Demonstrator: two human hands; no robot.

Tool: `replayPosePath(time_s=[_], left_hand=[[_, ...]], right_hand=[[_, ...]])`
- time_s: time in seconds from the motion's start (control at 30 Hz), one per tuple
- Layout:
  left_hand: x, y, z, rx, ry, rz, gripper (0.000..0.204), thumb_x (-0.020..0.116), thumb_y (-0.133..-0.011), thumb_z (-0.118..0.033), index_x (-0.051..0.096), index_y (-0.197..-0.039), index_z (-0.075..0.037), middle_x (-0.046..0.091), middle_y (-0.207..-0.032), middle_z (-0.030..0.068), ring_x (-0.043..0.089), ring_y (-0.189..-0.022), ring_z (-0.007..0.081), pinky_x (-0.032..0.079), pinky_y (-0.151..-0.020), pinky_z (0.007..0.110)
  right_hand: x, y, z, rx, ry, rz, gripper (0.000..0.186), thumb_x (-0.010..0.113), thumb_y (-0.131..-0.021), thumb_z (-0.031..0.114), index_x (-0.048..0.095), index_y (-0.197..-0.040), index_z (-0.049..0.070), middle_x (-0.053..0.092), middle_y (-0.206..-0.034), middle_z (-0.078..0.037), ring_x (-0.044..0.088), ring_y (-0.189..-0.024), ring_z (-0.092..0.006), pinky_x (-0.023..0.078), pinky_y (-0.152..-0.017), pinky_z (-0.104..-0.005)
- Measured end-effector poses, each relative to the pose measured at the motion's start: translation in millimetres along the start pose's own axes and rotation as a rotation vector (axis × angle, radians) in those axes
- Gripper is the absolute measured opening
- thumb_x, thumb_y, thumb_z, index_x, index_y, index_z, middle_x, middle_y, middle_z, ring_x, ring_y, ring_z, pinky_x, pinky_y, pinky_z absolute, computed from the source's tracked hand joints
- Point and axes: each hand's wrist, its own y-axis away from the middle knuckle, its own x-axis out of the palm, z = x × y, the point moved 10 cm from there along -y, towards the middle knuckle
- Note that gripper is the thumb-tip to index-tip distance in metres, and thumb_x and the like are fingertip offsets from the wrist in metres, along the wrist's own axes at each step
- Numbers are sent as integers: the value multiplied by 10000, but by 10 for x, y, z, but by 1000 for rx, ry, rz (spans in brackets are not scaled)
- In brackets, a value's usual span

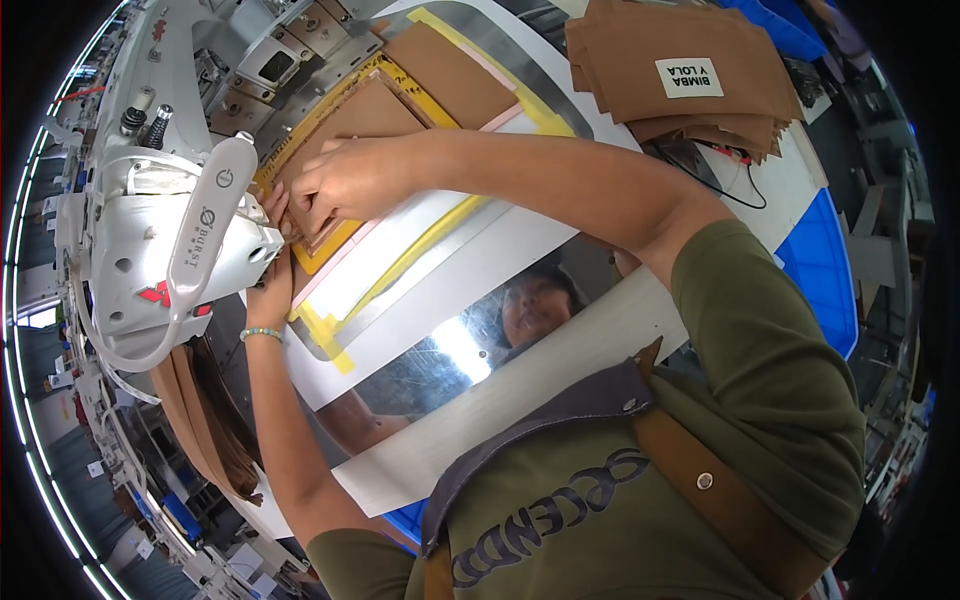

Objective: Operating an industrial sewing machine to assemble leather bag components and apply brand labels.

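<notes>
My right hand [340, 185] is over a yellow template frame [430, 100] holding a brown panel [375, 110]; its fingers are curled at the panel's lower left, and whatever they pinch is hidden. My left hand [272, 275] is at the frame's left edge beside the white sewing machine head [140, 250], its fingers partly hidden. A white lamp [210, 215] on the machine stands over its needle area. Another brown piece [455, 75] lies at the upper right of the frame, on a white sheet [430, 230] edged with pink and yellow tape.
A pile of brown pieces with a white label [640, 40] lies at upper right, near a black cable [740, 200]. A blue bin [815, 275] is at right. Brown strips [200, 420] hang at lower left. A reflective metal plate [460, 350] and pale table edge [510, 410] are nearest me.
</notes>
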Motion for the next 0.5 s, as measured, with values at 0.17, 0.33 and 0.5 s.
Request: replayPosePath(time_s=[0.17, 0.33, 0.5], left_hand=[[-45, -89, 267, 168, -63, -166, 390, 557, -1103, -187, 576, -1449, -10, 596, -1509, 156, 604, -1324, 310, 498, -1113, 419], [153, 95, 1662, -384, 1527, -541, 445, 583, -1090, -170, 517, -1509, -36, 570, -1544, 135, 587, -1357, 285, 504, -1135, 414], [28, 23, 1344, -113, 974, -358, 435, 578, -1093, -225, 545, -1494, -60, 603, -1507, 132, 592, -1364, 302, 481, -1165, 435]], right_hand=[[39, -2, 18, -48, -41, -43, 371, 626, -959, 97, 820, -1210, 288, 670, -1279, 11, 587, -1264, -207, 424, -1103, -441], [64, -25, 134, -100, -47, -66, 364, 624, -949, 89, 825, -1207, 248, 698, -1302, -27, 602, -1250, -220, 422, -1110, -435], [33, -41, 65, -41, -71, -89, 333, 631, -938, 105, 835, -1170, 228, 720, -1253, -20, 617, -1226, -220, 432, -1089, -421]])
